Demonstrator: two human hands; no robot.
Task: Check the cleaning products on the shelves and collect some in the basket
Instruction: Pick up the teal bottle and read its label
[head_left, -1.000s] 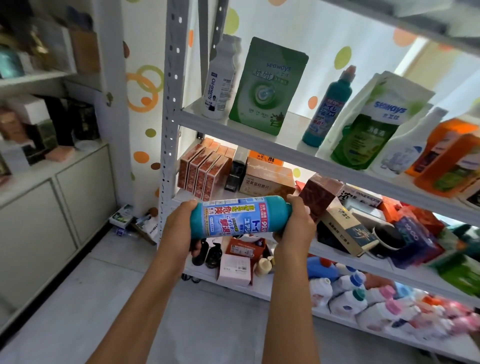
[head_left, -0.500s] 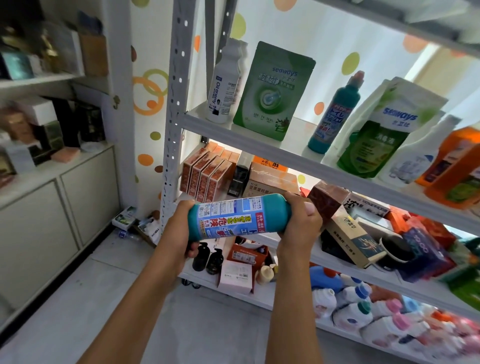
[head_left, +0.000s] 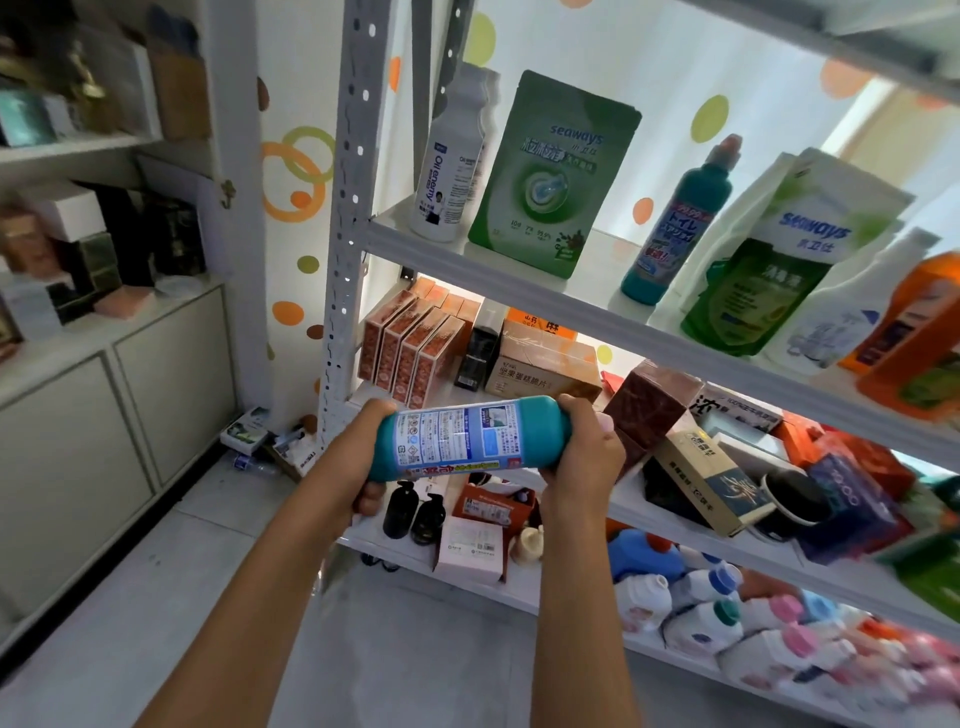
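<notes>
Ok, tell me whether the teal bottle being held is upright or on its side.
On its side: the teal bottle lies level, left hand and right hand gripping its ends.

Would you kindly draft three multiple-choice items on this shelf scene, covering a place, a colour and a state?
1. Where does the green Seaways pouch stand?
A. on the floor
B. on the upper shelf, beside the white bottle
C. in a basket

2. What colour is the held bottle?
A. teal
B. orange
C. black

3. How is the held bottle carried?
A. upright in one hand
B. lying sideways between the left hand and the right hand
C. resting on the shelf

Answers: B, its base rests on the shelf board; A, teal ends show beside the label; B, a hand grips each end.
</notes>
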